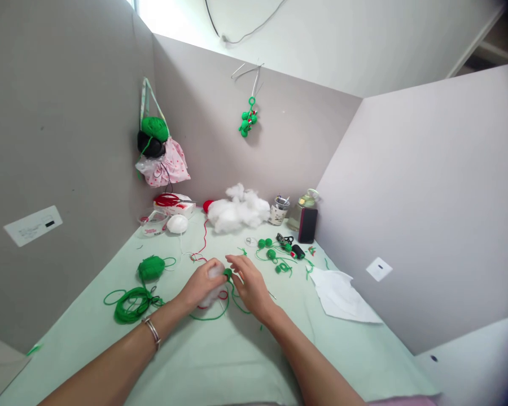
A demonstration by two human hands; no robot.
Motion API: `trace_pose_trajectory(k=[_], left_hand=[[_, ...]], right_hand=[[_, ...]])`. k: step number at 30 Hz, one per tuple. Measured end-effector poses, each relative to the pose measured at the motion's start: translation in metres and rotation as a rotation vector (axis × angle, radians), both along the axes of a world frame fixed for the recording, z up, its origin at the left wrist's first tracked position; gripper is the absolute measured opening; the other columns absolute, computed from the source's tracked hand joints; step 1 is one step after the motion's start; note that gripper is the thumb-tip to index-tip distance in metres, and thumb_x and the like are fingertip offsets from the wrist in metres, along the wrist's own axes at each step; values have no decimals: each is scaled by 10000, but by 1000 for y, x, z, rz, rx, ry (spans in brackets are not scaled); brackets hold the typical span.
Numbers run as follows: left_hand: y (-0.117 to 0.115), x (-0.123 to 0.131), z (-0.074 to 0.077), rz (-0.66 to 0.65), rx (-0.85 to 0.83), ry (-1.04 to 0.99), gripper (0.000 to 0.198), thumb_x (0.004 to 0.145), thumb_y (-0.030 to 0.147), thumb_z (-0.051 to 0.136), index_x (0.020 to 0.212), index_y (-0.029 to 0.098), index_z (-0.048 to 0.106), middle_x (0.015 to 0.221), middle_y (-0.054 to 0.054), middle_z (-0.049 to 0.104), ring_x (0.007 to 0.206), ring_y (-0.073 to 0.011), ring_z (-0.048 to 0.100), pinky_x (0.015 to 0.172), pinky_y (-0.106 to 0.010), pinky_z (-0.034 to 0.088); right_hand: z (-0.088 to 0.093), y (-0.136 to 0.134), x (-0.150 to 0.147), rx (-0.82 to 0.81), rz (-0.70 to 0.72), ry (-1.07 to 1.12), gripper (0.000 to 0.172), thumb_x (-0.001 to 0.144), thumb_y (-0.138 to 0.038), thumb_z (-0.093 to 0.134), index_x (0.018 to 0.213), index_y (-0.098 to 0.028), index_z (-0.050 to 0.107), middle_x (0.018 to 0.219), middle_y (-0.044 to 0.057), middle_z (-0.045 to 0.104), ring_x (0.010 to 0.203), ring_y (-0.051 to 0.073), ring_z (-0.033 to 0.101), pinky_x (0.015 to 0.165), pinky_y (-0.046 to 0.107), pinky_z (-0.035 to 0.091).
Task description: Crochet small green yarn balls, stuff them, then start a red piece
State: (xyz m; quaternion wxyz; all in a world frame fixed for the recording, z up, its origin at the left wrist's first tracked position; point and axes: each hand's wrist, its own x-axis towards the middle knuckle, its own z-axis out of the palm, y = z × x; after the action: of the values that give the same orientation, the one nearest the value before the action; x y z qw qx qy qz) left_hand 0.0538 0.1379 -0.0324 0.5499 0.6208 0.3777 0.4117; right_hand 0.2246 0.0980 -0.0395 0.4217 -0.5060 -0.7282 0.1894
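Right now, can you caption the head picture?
Left hand and right hand with a small, rounded green yarn piece between.

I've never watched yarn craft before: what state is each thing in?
Left grip, closed on white fluff
Right grip, open; contact unclear
Green piece, between both grips
Green ball, wound, strand loose
Green coil, loosely looped
White ball, wound
Scissors, lying on box
Fluff heap, loose
Patterned cup, upright, holding tools
Phone, propped upright
Paper, creased
Green ornament, hanging
Pink bag, hanging
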Motion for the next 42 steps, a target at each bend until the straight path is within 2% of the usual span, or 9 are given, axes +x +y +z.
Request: trace_pose_trajectory(k=[3,5,10,13,18,24,29,35,42], left_hand=[[-3,0,1,50,61,35,69,740,271,682,731,242,620,733,9,594,725,-211,535,689,-288,415],[-5,-1,2,87,96,58,59,770,287,659,748,249,621,728,8,593,719,-216,527,692,-298,410],[-2,-6,3,184,146,97,65,801,307,620,763,256,606,722,7,597,729,-223,524,724,-316,423],[5,-8,0,226,141,124,106,814,323,603,747,246,576,707,13,576,739,-218,533,734,-314,429],[7,-4,-6,195,142,146,110,791,333,608,845,238,622,856,-12,670,842,-238,607,780,-325,462],[-2,2,-10,139,170,172,105,802,302,573,853,236,637,843,-16,685,811,-230,620,774,-338,474],[-2,2,-18,178,207,195,52,849,250,603,888,228,630,848,3,659,791,-199,601,784,-341,498],[6,-1,-26,160,192,240,330,983,372,639,1238,163,641,1231,-103,673,1025,-231,683,872,-443,593],[6,-1,-13,141,121,107,90,762,204,708,752,229,622,739,15,612,764,-213,573,767,-342,481]], right_hand=[[3,-4,-8,-117,-17,145,444,998,-234,419,1439,-212,465,1309,156,614,1105,210,653,918,381,559],[5,-7,-14,-222,15,210,417,1059,-364,327,1390,-187,506,1078,116,688,910,185,693,762,323,571],[8,-7,-18,-390,130,266,435,976,-543,520,758,-185,635,548,-42,505,481,118,451,507,260,401],[11,-4,-16,-326,39,335,405,933,-507,598,672,-198,595,543,-59,401,542,121,381,556,261,369],[19,-7,-15,-204,-27,526,381,892,-482,643,648,-202,559,878,41,628,817,164,543,743,284,467],[21,-3,-13,-294,13,692,283,894,-470,531,768,-228,457,775,11,641,545,114,525,550,266,437],[17,-3,-11,-313,-43,581,282,857,-412,607,1058,-232,523,959,9,653,524,85,462,525,249,378],[8,-3,-17,-289,-86,279,118,795,-288,669,809,-210,581,757,-29,590,651,131,470,661,277,352],[9,-1,-16,-284,-87,131,225,808,-206,623,609,-199,519,587,-58,469,624,124,389,705,290,301]])
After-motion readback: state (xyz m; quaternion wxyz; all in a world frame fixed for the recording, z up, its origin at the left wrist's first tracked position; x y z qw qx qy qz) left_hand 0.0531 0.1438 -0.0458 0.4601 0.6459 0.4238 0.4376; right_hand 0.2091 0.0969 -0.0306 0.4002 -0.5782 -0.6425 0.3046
